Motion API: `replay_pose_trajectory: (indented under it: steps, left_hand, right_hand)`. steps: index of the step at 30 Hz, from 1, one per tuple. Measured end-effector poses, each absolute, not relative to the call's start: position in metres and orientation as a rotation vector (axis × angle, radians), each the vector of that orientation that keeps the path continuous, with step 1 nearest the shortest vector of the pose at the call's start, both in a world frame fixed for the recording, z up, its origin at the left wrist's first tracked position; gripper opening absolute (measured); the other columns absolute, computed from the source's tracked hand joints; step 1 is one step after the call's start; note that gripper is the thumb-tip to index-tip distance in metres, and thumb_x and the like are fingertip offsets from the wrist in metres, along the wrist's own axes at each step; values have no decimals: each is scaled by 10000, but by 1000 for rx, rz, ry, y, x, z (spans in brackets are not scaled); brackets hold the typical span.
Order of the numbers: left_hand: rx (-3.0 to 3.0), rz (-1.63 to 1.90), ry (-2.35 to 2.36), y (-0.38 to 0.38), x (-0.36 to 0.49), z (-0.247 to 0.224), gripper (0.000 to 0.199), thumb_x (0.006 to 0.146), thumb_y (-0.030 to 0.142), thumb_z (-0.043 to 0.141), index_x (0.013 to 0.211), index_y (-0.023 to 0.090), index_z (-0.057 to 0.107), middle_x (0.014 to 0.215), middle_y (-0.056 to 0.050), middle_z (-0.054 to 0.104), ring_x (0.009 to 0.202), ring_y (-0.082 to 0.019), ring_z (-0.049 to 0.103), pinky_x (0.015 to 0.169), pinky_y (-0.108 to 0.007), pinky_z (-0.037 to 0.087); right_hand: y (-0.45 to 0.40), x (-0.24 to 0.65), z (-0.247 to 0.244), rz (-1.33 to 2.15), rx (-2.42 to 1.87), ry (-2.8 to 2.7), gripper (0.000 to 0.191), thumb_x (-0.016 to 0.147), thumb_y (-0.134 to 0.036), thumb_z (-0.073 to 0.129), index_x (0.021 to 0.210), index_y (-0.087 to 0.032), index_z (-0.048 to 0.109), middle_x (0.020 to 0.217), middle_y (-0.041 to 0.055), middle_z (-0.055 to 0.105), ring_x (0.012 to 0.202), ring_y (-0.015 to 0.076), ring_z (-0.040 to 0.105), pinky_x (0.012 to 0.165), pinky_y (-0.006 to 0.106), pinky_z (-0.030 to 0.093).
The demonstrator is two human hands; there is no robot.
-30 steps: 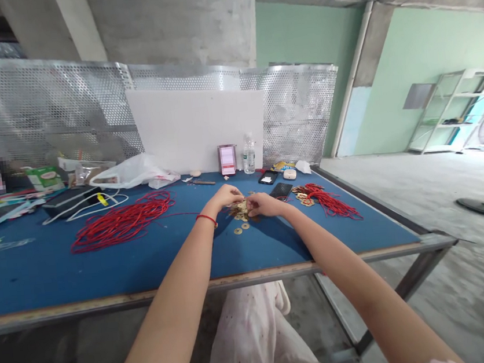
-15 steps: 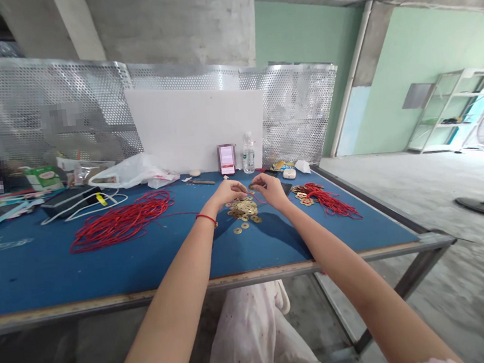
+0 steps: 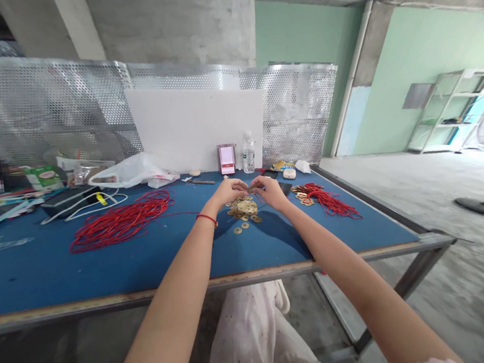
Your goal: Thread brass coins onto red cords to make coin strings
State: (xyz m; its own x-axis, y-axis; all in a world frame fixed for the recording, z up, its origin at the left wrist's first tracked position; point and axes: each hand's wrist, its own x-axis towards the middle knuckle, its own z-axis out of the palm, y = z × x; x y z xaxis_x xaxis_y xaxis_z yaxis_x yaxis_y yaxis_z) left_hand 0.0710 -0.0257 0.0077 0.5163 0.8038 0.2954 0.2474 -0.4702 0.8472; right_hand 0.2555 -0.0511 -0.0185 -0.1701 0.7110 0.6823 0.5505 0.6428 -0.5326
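Above a pile of brass-coloured coins with holes (image 3: 244, 207), my two hands meet with their fingertips close together. My right hand (image 3: 270, 191) pinches a coin (image 3: 250, 190) on its edge. Fingers closed, my left hand (image 3: 230, 191) is at the other side of that coin and pinches a thin red cord, its tip hidden by the fingers. From the left hand the cord trails off to a loose bundle of red cord (image 3: 122, 221) on the blue table. A few single coins (image 3: 237, 230) lie in front of the pile.
To the right lie coins tied with red cords (image 3: 327, 200). Behind my hands stand a phone (image 3: 227, 160) and a water bottle (image 3: 248, 154) before a white board (image 3: 198, 122). A plastic bag (image 3: 131, 172) and a black box with a white cable (image 3: 72, 204) are at left.
My hands have come closer together, so the coin in my right hand now meets the fingertips of my left. The pile and cord bundles look the same.
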Motion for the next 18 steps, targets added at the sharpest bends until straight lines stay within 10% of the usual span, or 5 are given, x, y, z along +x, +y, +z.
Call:
replay_pose_trajectory:
  steps: [18]
  left_hand:
    - [1991, 892, 835, -33, 71, 12, 159, 666, 80, 697, 820, 115, 677, 746, -55, 691, 743, -179, 650, 693, -269, 514]
  right_hand:
    - [-52, 257, -16, 213, -1007, -1849, 106, 742, -143, 576, 818, -193, 630, 776, 5, 682, 716, 155, 622, 698, 280, 466]
